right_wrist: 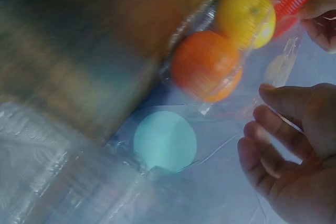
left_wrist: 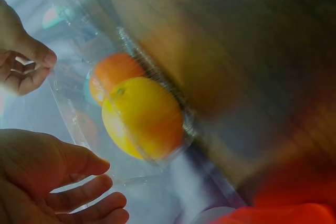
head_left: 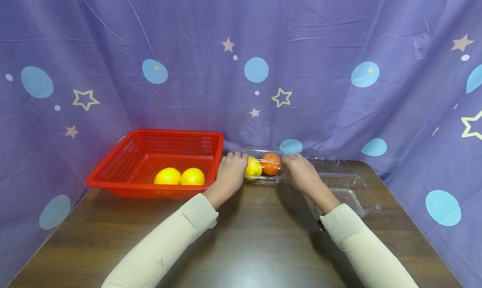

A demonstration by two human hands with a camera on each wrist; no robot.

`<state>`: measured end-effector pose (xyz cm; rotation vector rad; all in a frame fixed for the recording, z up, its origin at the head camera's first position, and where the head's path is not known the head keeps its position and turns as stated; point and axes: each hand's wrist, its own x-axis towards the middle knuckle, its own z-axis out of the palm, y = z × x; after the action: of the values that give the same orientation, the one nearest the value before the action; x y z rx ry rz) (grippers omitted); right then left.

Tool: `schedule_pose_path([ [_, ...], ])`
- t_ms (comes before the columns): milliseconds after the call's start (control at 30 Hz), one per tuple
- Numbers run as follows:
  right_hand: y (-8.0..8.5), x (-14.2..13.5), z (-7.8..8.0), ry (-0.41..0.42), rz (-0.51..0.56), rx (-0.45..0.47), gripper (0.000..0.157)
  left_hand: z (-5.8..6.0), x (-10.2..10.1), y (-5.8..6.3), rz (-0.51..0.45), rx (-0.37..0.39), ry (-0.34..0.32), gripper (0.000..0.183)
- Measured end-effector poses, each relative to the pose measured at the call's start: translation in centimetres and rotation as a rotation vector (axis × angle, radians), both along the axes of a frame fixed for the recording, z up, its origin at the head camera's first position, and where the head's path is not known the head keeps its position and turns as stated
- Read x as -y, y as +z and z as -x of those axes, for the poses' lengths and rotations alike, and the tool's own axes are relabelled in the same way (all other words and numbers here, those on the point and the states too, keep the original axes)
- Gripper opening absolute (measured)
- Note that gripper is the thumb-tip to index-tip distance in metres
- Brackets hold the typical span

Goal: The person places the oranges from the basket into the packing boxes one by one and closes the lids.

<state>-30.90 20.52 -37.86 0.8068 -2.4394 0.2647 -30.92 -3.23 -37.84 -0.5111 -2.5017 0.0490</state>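
Observation:
A clear plastic clamshell box (head_left: 263,182) stands at the back of the table with a yellow citrus fruit (head_left: 254,167) and an orange mandarin-like fruit (head_left: 271,164) side by side in it. Its clear lid (left_wrist: 68,109) is raised behind the fruit. At the lid's left corner, my left hand (head_left: 231,171) pinches the edge between thumb and fingers. My right hand (head_left: 302,174) pinches the edge at the other corner, as the right wrist view shows with its thumb (right_wrist: 283,98) close to the forefinger. Both fruits show through the transparent plastic.
To the left, a red plastic basket (head_left: 143,187) holds two yellow fruits (head_left: 167,176). A second clear box (head_left: 363,196) stands open on the right, partly behind my right forearm. Behind the brown wooden table (head_left: 256,238) hangs a purple patterned curtain (head_left: 211,24).

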Motion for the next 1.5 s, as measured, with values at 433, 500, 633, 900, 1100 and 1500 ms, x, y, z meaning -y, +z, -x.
schedule_pose_path([
  [433, -1.7, -0.2, -0.3, 0.068, -0.126, -0.018, 0.022, -0.8, 0.7, -1.6, 0.018, 0.104, -0.034, 0.011],
  [500, -1.8, -0.1, -0.3, 0.075, -0.136, -0.032, 0.024, -0.8, 0.7, -1.6, 0.018, 0.108, -0.04, 0.011],
  [633, -2.1, 0.1, -0.2, 0.074, -0.173, -0.086, 0.028, -0.5, 0.7, -2.0, 0.033, 0.097, -0.039, 0.013],
  [900, -2.9, 0.7, -0.3, -0.01, -0.2, -0.137, 0.026, 0.3, 0.4, -2.9, 0.093, -0.001, -0.05, 0.009],
  [1100, -3.4, 0.9, -0.2, -0.042, -0.175, -0.144, 0.016, 0.3, 0.4, -3.2, 0.106, -0.071, -0.073, 0.009],
  [1500, -3.1, 0.9, -0.1, -0.019, -0.161, -0.138, 0.014, 0.1, 0.6, -3.0, 0.132, -0.114, -0.081, 0.011],
])
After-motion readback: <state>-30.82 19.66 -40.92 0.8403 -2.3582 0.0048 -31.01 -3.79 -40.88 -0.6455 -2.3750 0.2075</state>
